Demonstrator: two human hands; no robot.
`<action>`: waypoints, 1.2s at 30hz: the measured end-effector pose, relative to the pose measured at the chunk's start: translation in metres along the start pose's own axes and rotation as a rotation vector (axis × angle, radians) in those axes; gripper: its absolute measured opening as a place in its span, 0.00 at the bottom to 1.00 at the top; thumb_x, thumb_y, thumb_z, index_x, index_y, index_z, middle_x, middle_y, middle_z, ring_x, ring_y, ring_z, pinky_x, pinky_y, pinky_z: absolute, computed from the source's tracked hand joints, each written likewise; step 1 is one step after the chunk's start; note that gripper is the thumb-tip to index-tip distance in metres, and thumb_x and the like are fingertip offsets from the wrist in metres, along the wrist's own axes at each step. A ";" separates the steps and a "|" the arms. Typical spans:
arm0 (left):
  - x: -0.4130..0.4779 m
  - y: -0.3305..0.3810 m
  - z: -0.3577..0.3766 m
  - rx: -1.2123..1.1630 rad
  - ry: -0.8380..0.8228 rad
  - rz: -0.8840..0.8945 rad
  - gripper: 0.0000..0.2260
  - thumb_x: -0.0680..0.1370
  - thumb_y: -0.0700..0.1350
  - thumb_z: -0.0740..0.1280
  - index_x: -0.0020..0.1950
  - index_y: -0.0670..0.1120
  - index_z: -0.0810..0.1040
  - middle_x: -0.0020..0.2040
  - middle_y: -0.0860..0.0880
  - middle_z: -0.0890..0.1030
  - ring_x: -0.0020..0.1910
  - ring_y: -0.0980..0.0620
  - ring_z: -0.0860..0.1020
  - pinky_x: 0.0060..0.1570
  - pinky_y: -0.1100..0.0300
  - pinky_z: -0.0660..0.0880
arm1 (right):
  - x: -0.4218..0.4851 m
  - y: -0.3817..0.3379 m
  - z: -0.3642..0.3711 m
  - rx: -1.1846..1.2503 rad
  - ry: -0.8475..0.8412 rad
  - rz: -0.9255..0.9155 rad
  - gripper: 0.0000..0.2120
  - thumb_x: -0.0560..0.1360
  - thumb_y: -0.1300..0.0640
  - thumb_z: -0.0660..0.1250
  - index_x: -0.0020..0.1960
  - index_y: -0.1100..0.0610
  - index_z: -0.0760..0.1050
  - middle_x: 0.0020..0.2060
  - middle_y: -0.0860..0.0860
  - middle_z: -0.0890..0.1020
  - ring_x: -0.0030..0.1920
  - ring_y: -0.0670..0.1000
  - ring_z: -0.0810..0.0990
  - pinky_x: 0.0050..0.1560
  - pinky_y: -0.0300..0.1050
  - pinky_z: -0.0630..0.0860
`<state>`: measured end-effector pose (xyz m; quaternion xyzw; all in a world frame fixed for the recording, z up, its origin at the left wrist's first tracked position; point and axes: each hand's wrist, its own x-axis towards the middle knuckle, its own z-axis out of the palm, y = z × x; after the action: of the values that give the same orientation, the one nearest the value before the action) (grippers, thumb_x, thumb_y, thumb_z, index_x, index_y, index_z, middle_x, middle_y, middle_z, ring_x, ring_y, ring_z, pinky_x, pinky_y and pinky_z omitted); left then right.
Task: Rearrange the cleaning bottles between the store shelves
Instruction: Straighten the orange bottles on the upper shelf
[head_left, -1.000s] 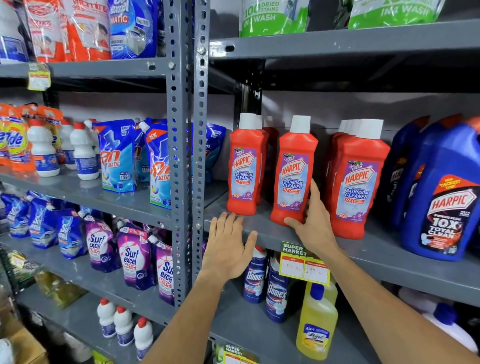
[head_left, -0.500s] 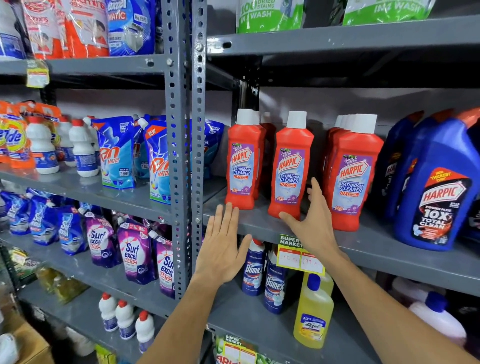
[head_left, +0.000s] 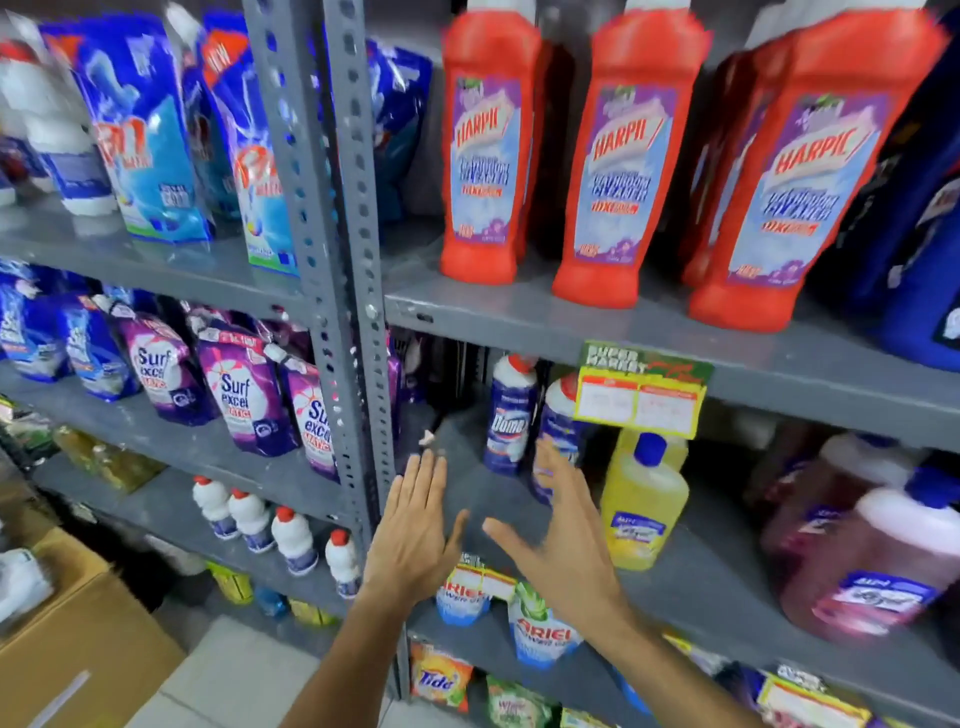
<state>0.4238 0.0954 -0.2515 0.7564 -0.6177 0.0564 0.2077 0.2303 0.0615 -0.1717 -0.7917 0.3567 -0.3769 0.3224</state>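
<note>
Looking at the three red plastic Harpic bathroom-cleaner bottles (head_left: 618, 171), I see them standing upright along the front of the upper grey metal shelf (head_left: 779, 353), spaced a little apart, with more red bottles lined up behind them and a dark blue jug (head_left: 919, 218) just to their right. On the shelf below (head_left: 717, 582), two blue-and-white Domex bottles with red caps (head_left: 511, 415) stand side by side, and a yellow bottle with a blue cap (head_left: 644, 499) sits just to their right. A yellow and green supermarket price tag (head_left: 641, 389) hangs from the upper shelf's front edge, partly covering the second Domex bottle. Further right on the lower shelf are pink bottles with blue caps (head_left: 878, 561).

My right hand (head_left: 561, 540) is spread wide, empty, fingers reaching toward the near Domex bottle; the blur keeps me from telling whether the fingertips touch it. My left hand (head_left: 415, 535) is flat and empty too, palm forward, fingers together, in front of the bare lower shelf just beside the perforated grey upright post (head_left: 337, 260).

Left of that post I can see blue detergent pouches (head_left: 150, 140) up top, purple Surf Excel pouches (head_left: 239, 395) beneath, and small white bottles with red caps (head_left: 270, 525) lower down. A cardboard box (head_left: 78, 654) sits on the floor at bottom left
</note>
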 end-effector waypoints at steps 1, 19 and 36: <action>-0.002 -0.006 0.011 0.019 -0.030 -0.001 0.32 0.82 0.60 0.50 0.79 0.42 0.48 0.80 0.43 0.51 0.79 0.47 0.46 0.76 0.52 0.43 | 0.001 0.018 0.008 -0.003 -0.019 0.076 0.45 0.71 0.49 0.78 0.78 0.43 0.54 0.73 0.39 0.62 0.74 0.43 0.65 0.69 0.23 0.57; -0.007 -0.044 0.103 0.038 -0.179 -0.031 0.32 0.81 0.58 0.47 0.76 0.36 0.59 0.77 0.38 0.62 0.78 0.41 0.57 0.75 0.47 0.53 | 0.085 0.158 0.060 -0.110 0.306 0.548 0.32 0.73 0.60 0.76 0.72 0.60 0.65 0.66 0.60 0.79 0.64 0.60 0.80 0.63 0.52 0.75; -0.008 -0.042 0.101 0.029 -0.227 -0.054 0.31 0.83 0.58 0.46 0.79 0.39 0.49 0.80 0.41 0.51 0.79 0.45 0.46 0.75 0.53 0.38 | 0.067 0.136 0.096 0.030 -0.012 0.354 0.27 0.75 0.58 0.75 0.70 0.58 0.68 0.66 0.52 0.79 0.60 0.44 0.77 0.49 0.26 0.73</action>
<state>0.4445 0.0703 -0.3566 0.7771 -0.6160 -0.0265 0.1268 0.2972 -0.0423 -0.3021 -0.7138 0.4829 -0.3149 0.3977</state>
